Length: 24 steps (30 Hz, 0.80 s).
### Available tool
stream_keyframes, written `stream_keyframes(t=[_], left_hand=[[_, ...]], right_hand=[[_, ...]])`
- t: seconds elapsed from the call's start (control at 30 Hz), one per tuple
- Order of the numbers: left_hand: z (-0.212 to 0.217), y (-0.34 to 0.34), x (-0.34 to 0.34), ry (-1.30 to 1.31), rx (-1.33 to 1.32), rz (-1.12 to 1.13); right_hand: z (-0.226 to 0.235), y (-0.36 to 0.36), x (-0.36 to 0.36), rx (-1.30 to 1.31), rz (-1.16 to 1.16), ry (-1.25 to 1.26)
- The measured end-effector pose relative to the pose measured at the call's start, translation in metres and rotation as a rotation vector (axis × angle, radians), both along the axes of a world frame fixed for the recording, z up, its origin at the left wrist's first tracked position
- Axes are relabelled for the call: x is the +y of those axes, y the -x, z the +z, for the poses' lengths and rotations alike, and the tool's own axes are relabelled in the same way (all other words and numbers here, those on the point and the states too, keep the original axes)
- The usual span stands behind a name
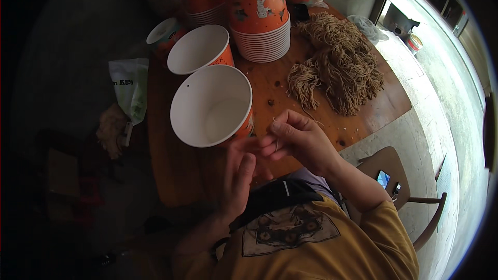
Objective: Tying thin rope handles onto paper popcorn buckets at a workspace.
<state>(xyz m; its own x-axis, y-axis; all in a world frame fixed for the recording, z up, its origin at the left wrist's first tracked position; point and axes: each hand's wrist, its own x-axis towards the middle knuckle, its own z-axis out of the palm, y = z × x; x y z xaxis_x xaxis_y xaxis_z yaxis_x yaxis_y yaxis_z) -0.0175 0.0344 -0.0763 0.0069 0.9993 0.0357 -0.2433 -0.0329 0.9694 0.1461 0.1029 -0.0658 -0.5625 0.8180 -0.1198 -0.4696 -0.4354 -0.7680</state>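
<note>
White-lined buckets (210,106), two, open; one strand (276,145) in right fingers (284,130).

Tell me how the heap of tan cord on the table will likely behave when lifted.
The tan cord heap will probably sag and drape rather than hold its shape, since it lies in loose, bending curls. It may come up in a tangle, as many loops cross one another. It seems unlikely to roll, being spread irregularly across the wooden table.
</note>
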Motion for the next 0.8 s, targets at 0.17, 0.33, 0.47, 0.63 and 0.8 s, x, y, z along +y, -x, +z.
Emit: stream_keyframes(t=[0.17,0.33,0.47,0.63,0.8], left_hand=[[0.001,-0.002,0.003,0.174,-0.103,-0.257],[0.002,0.011,0.000,0.293,0.100,-0.314],[-0.004,0.009,0.002,0.330,0.142,-0.289],[-0.007,-0.008,0.006,0.008,0.160,-0.124],[-0.011,-0.006,0.010,0.123,0.035,-0.288]], right_hand=[[-0.004,-0.001,0.002,-0.008,0.002,-0.004],[-0.011,-0.012,0.005,-0.123,-0.079,-0.091],[-0.017,-0.018,0.008,-0.110,-0.084,-0.062],[-0.015,-0.014,0.005,-0.031,-0.007,0.011],[-0.012,-0.013,0.006,-0.044,0.020,0.022]])
